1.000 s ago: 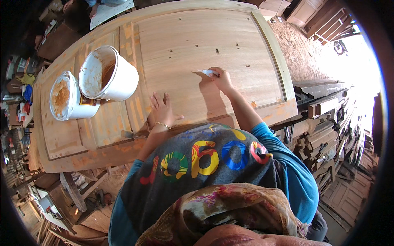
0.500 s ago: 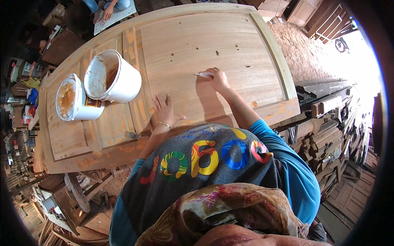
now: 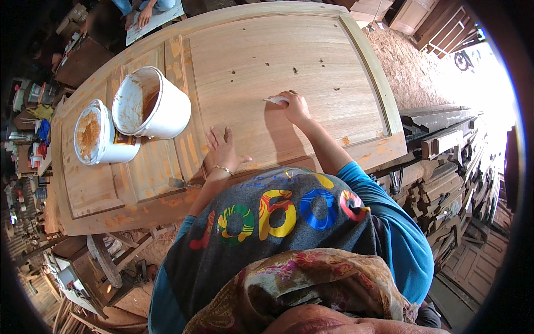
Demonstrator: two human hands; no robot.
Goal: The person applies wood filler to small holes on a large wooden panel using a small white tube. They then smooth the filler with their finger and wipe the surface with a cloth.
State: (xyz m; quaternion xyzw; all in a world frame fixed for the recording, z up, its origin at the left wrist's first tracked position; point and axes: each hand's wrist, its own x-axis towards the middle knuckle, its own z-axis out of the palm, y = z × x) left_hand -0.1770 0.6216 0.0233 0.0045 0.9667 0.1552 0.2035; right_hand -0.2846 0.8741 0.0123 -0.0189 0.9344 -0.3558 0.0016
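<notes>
A large wooden door (image 3: 245, 133) lies flat in front of me, its smooth panel dotted with several dark holes and its frame smeared with orange filler. My right hand (image 3: 295, 108) is closed around a thin white piece (image 3: 276, 100) with a pointed end; its kind is not clear. It is held at the middle of the panel. Resting with fingers spread on the panel's near left side is my left hand (image 3: 223, 150), a bracelet on its wrist. A small grey flat piece (image 3: 177, 182) lies by the door's near edge.
On the door's left half stand a tall white bucket (image 3: 173, 111) and a smaller white tub (image 3: 122, 151) with orange-brown paste. Another person's hand (image 3: 146, 16) is over a pale board (image 3: 158, 28) at the far left. Stacked timber (image 3: 445, 183) lies to the right.
Hardly anything differs. Both hands keep nearly the same places, and the white piece stays in my right hand.
</notes>
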